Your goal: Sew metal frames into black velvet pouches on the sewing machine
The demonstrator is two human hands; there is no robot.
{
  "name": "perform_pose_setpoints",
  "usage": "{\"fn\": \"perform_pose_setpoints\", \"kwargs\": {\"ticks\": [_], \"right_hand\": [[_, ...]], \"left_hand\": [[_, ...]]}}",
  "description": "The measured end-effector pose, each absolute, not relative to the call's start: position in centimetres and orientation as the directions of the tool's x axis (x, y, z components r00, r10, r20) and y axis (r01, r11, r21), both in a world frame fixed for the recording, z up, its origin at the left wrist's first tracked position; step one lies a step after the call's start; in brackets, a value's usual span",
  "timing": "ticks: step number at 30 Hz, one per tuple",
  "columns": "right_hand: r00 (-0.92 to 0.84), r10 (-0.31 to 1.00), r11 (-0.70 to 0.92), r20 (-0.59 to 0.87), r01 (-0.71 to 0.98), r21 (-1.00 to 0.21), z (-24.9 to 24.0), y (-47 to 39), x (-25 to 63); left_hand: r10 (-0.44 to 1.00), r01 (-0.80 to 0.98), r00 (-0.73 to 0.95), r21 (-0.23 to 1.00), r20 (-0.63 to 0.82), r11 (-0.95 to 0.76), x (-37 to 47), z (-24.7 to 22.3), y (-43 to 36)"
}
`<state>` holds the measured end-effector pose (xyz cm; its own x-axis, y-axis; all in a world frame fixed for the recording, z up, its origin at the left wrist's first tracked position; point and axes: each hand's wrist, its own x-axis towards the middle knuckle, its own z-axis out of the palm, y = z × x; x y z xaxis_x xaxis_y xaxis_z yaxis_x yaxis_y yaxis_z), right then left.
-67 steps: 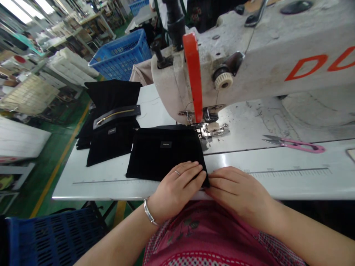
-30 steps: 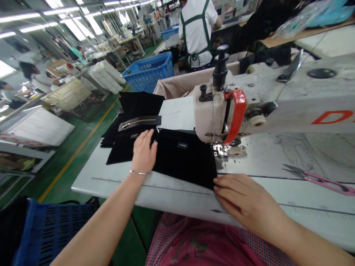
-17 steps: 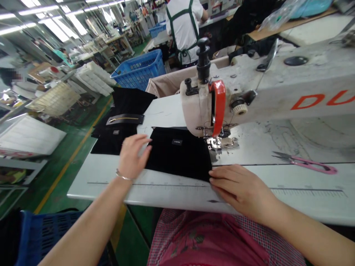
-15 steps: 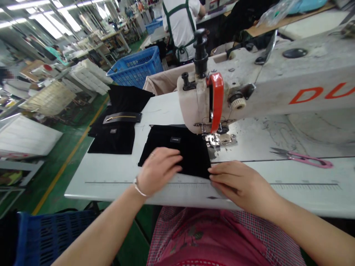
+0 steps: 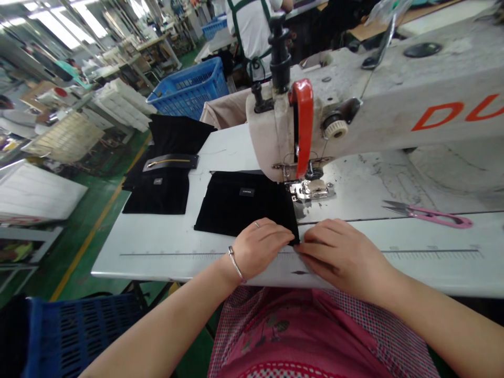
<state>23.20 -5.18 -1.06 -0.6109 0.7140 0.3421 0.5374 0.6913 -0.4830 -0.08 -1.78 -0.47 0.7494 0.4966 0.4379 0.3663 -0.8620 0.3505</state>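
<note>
At five o'clock on the black cloth piece [image 5: 232, 207], the left hand [image 5: 262, 247] lies over the near corner, fingers pressed together; the right hand [image 5: 342, 252] meets that corner with bunched fingertips. With both thumbs hidden, I cannot tell whether either one pinches. The piece lies flat on the white worktop [image 5: 149, 239], matte and plain but for a small dark label [image 5: 247, 192], its pale lettering too tiny to read from where I stand. By its one o'clock corner sits the metal presser foot [image 5: 311, 190]; the sewing machine [image 5: 374, 100] reaches off toward two, showing "DU" in bold red. Pink-handled snips [image 5: 433, 215] lie at three. Toward nine are more black pieces [image 5: 157, 194], similarly labelled, topped by a grey zipper strip [image 5: 171, 162].
</note>
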Motion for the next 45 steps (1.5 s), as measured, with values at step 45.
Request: {"fn": "perform_pose_setpoints", "kwargs": {"ticks": [45], "right_hand": [[-0.612, 0.699, 0.708, 0.37, 0.516, -0.482, -1.4, -5.3, 23.1]], "left_hand": [[0.404, 0.307, 0.837, 0.295, 0.37, -0.905, -0.8, -0.7, -1.0]]}}
